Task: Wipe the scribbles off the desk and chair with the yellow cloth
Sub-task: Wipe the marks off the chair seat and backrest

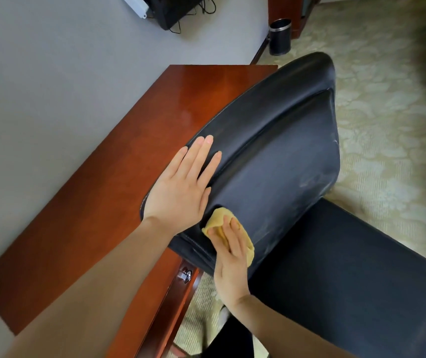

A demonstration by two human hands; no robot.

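Observation:
A black leather chair (279, 140) stands pushed against a reddish-brown wooden desk (119, 182), its backrest leaning over the desk's edge. My left hand (183, 187) lies flat and open on the left edge of the backrest, fingers spread. My right hand (232, 257) presses a crumpled yellow cloth (219, 218) against the lower front of the backrest. Faint whitish smears (312, 182) show on the backrest's right side. The chair's seat (348, 275) extends to the lower right.
A grey wall (51, 86) runs along the desk's far side. A metal drawer knob (186, 275) sticks out under the desk. A black waste bin (280, 36) stands on the patterned carpet (387, 125) beyond the chair. Cables and a dark device (178, 11) sit at the top.

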